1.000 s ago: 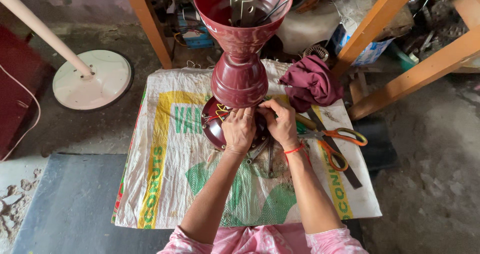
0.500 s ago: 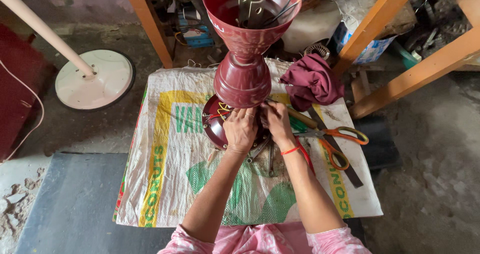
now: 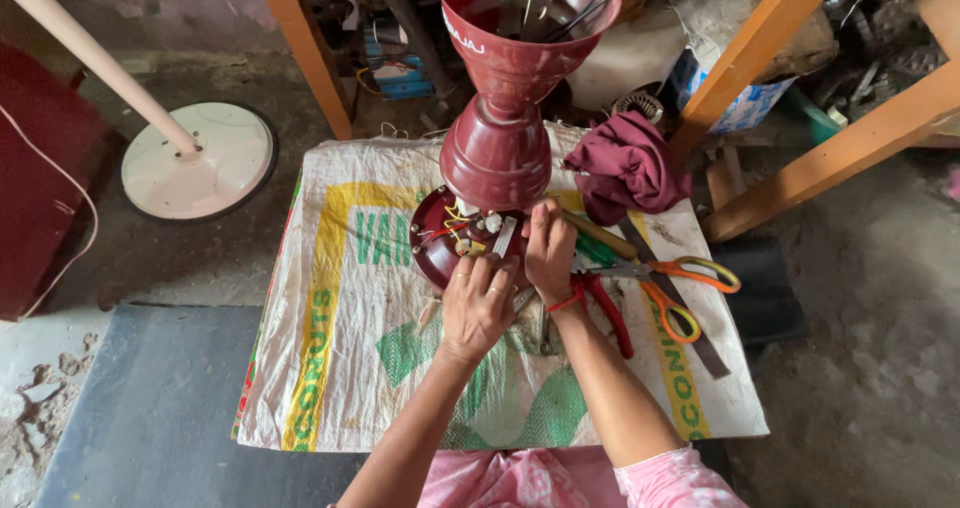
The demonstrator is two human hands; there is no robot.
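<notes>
Right hand (image 3: 549, 251) beside fan base (image 3: 440, 238)

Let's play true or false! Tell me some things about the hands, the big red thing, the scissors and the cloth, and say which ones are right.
1. Both hands, left hand and right hand, are at the wired base of the dark red fan housing. True.
2. The scissors have blue handles. False: orange.
3. A maroon cloth lies on the woven sack. True.
4. The right hand holds the scissors. False: they lie on the sack beside it.
</notes>
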